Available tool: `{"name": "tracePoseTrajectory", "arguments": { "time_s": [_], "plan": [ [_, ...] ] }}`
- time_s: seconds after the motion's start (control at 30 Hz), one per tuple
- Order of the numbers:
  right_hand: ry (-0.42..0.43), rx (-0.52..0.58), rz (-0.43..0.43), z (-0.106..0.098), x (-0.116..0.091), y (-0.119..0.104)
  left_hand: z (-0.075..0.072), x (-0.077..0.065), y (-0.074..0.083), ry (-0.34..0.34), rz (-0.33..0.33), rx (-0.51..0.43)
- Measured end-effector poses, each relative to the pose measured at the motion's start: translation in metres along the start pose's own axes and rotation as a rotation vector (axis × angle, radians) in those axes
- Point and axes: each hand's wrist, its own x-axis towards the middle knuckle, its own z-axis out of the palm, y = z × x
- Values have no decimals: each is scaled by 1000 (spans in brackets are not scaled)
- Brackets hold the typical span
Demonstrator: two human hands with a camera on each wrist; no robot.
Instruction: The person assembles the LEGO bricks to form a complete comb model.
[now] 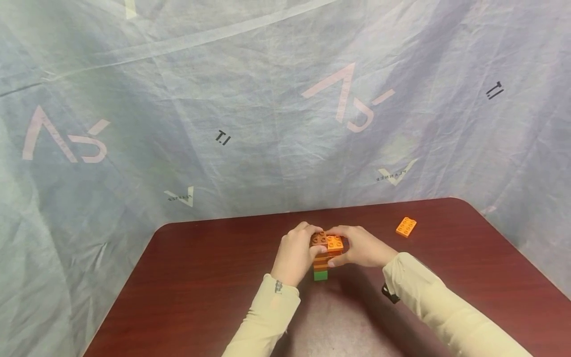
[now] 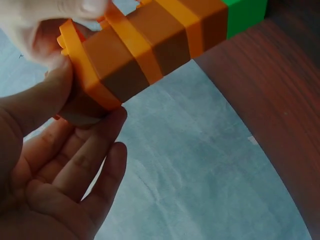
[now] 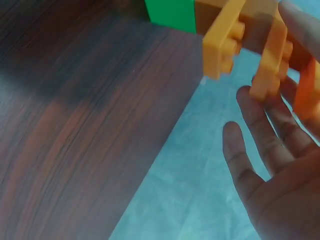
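Note:
A tower of toy building bricks [image 1: 321,261] stands upright on the table, with a green brick [image 1: 320,275] at its foot and brown bricks alternating with thin orange ones above. My left hand [image 1: 294,255] grips the top of the tower, thumb and fingers on either side of the uppermost brown brick [image 1: 318,239]. From the right, my right hand [image 1: 363,246] holds the top orange brick [image 1: 335,243], which juts out beside the brown one with bare studs. Lower orange bricks [image 3: 218,50] overhang on the same side in the right wrist view. The fingers partly hide the upper layers.
A loose orange brick [image 1: 406,226] with studs up lies near the table's back right. The dark red table [image 1: 200,287] has a rounded back edge. Behind it hangs a wrinkled pale cloth [image 1: 267,168] with printed letters.

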Motion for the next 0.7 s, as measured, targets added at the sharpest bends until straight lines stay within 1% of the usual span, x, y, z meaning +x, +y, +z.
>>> {"name": "tracePoseTrajectory", "arguments": {
  "time_s": [0.17, 0.27, 0.37, 0.53, 0.7],
  "plan": [
    [-31, 20, 44, -13, -13, 11, 0, 0, -2, -20, -12, -36],
    [-57, 29, 58, -21, -20, 17, 1, 0, -4, -43, -38, -87],
    [-65, 19, 60, -27, -24, 23, 1, 1, -6, -69, -68, -128],
    [-29, -28, 102, -31, -30, 33, 4, 2, -10, -95, -107, -190],
    [20, -56, 150, -33, -35, 43, 9, 2, -18, -89, -120, -275]
  ]
}}
